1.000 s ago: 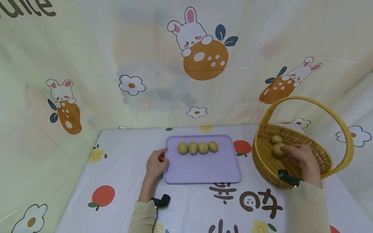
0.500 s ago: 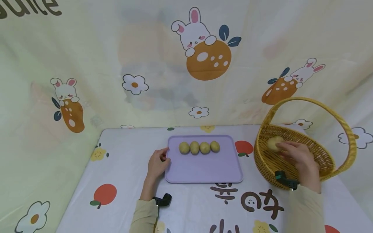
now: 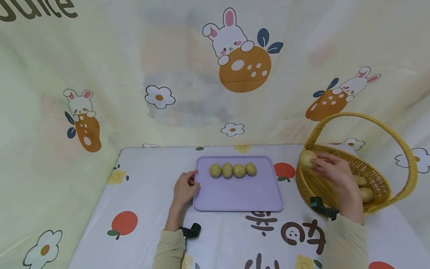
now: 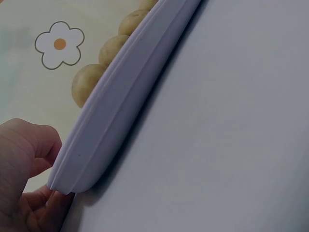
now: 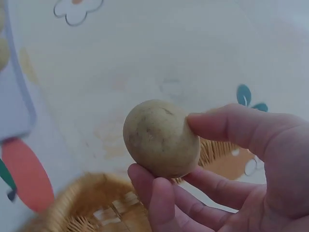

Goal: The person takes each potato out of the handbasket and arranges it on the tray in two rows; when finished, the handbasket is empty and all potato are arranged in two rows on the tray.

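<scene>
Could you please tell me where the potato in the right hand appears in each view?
Head: the potato is right of centre, by the left rim of the basket.
Left wrist: not in the picture.
Right wrist: just below the middle.
Shared landmark: the tray, in all three views.

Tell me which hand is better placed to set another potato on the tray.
Probably the right hand: it pinches a potato at the side of the basket nearer the tray. The left hand grips the tray's edge.
</scene>
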